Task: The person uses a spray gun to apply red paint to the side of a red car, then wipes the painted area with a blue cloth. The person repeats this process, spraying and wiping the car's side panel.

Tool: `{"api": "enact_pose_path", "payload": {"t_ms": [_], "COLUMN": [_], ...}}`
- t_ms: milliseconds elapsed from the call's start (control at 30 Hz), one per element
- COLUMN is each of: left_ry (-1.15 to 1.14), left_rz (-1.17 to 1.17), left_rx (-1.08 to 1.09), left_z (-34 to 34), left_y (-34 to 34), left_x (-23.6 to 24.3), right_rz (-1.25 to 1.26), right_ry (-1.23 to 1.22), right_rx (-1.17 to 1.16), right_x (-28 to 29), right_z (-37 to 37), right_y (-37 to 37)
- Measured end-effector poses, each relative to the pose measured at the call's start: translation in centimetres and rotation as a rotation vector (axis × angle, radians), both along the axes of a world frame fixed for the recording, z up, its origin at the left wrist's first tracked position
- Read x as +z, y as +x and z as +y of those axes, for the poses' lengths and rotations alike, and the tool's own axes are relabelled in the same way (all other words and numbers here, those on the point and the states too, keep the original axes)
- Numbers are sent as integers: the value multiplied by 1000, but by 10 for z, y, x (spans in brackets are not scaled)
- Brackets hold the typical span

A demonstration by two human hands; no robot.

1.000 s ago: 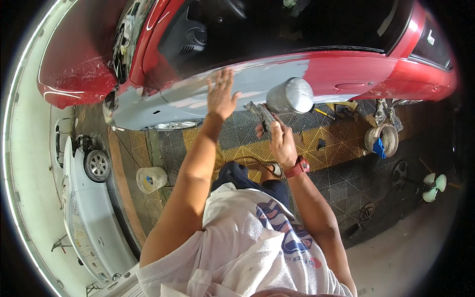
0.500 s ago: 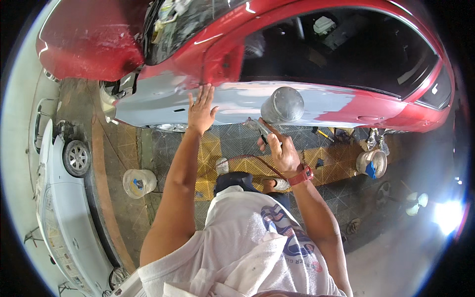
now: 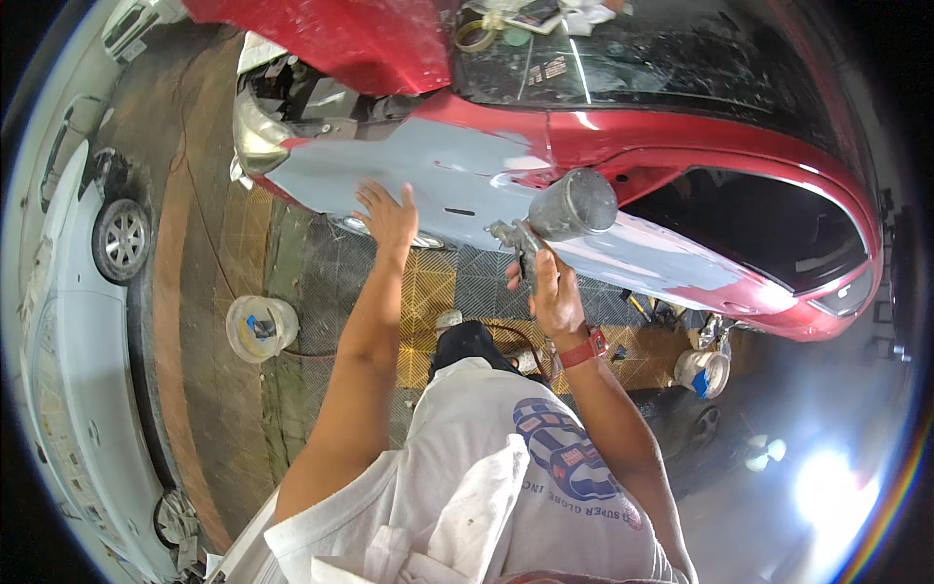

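My right hand [image 3: 556, 300] is wrapped round the handle of a spray gun [image 3: 525, 243], whose round grey paint cup [image 3: 574, 205] sits on top and whose nozzle points left. My left hand [image 3: 387, 216] is held out with its fingers spread, over the grey-primed front fender [image 3: 365, 175] of a red car; whether it touches the panel I cannot tell. Grey primer also covers part of the car's door [image 3: 647, 255], with paler patches among it. The raised red hood [image 3: 331, 39] stands at the far left of the car.
A white bucket [image 3: 263, 328] stands on the floor at left, and another bucket [image 3: 702, 374] with blue stuff at right. A pale car [image 3: 88, 370] is parked along the left. A hose runs near my feet. A bright lamp [image 3: 827, 487] shines at lower right.
My view has turned toward the car's front. My left hand has shifted from beside the mirror area to over the front fender; the spray gun stays in my right hand.
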State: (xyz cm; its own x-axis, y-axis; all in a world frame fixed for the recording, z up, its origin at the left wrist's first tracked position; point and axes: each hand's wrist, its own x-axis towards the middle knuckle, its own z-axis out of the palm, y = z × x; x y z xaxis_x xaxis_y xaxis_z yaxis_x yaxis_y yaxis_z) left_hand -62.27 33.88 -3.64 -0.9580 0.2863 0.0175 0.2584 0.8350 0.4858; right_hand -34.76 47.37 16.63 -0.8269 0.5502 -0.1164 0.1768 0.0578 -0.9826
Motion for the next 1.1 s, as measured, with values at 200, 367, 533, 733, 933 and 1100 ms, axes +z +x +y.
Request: {"api": "enact_pose_path", "payload": {"t_ms": [200, 367, 533, 733, 933, 1100], "left_ry": [189, 325, 282, 78, -148, -444], "left_rz": [269, 503, 346, 412, 448, 373], "left_rx": [-332, -589, -337, -494, -481, -262], "left_z": [94, 118, 41, -59, -116, -166], "left_y": [42, 37, -27, -99, -176, -236], "left_x": [54, 87, 79, 45, 25, 1], "right_rz": [-75, -59, -80, -218, -313, -340], "right_ry": [-62, -66, -50, -58, -88, -135], "right_rx": [-116, -150, -88, 65, 140, 203], "right_x": [5, 32, 51, 28, 14, -4], "right_z": [-23, -29, -50, -90, -112, -110], "right_y": [-52, -102, -132, -153, -160, -157]}}
